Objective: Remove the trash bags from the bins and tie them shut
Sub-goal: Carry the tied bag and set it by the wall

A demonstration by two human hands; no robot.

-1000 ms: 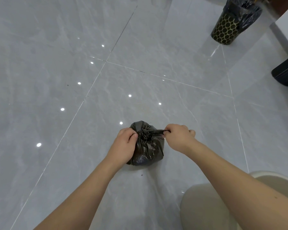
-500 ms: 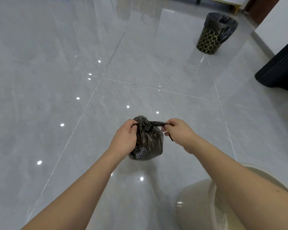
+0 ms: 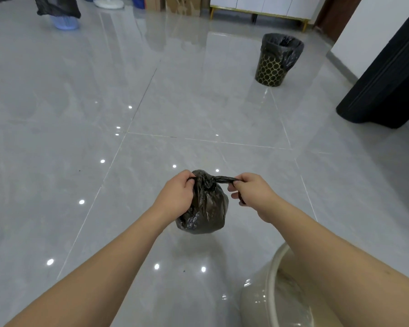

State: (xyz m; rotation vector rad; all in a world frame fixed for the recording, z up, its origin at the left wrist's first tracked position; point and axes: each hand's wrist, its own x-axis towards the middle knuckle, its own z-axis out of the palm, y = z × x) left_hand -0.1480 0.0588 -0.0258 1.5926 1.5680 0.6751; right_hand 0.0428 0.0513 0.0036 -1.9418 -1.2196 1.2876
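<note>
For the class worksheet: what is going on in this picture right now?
A person is tying a small black trash bag shut. The left hand and right hand each pull one end of the knot at its top. A beige bin stands near the right arm. Farther off, a patterned black bin still has its bag in it.

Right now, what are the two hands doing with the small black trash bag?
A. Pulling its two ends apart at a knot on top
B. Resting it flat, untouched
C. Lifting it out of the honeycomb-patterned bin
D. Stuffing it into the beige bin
A: the left hand and right hand each grip a twisted end of the small black trash bag, drawn sideways from the knot on top.
</note>
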